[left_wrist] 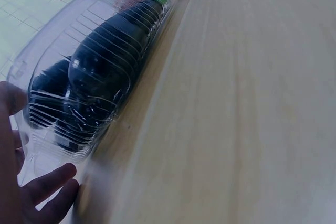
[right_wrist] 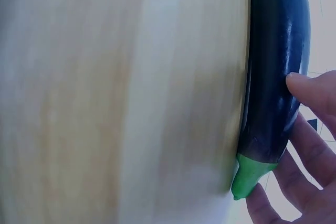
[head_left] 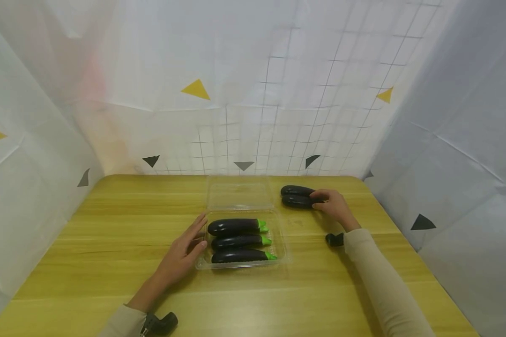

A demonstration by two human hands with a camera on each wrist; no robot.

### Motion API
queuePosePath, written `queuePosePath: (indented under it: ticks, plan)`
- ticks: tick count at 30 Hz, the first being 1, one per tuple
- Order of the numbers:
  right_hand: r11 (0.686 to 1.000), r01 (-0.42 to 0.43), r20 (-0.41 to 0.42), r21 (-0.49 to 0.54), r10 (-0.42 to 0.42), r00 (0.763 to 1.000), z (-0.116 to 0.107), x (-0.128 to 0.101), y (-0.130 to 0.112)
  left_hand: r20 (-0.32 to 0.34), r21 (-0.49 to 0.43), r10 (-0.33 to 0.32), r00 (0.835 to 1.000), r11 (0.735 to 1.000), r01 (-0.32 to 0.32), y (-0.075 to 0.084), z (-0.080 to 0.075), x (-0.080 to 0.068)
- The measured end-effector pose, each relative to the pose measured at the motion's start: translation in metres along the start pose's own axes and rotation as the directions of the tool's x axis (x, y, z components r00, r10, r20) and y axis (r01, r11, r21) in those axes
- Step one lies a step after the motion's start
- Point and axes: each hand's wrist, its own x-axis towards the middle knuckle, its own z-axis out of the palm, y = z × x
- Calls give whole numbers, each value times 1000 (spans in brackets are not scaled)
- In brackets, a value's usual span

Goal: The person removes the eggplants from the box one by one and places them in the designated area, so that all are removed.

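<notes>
While the left hand (head_left: 179, 255) lies spread, the right hand (head_left: 334, 206) grips a glossy black, green-stemmed eggplant (right_wrist: 275, 66).

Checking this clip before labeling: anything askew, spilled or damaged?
Nothing looks spilled or damaged. One mild oddity: at the clear box's far side, two green stems crowd together, so one eggplant may lie on another. Each nearer one shows a single stem.

Eggplants (head_left: 236, 242) blk w/ grn stems (head_left: 266, 240); tbl (head_left: 312, 290) yel woodgrain; sleeves (head_left: 381, 276) beige.
</notes>
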Motion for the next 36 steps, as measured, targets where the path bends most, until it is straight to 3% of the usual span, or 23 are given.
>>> queuePosePath:
  ticks: [16, 27, 36]
  plan:
    - [999, 16, -51, -28, -17, 999, -3, -5, -7, -1, 1, -3, 1000, 1000, 3, -1, 0, 1]
    - [997, 54, -100, 61, -47, 994, 1, -16, -47, -5, 6, 0, 1000, 1000, 0, -2, 0, -1]
    - [979, 141, -107, 148, -126, 986, 5, -23, -89, -1, 0, -2, 1000, 1000, 2, -1, 1, 0]
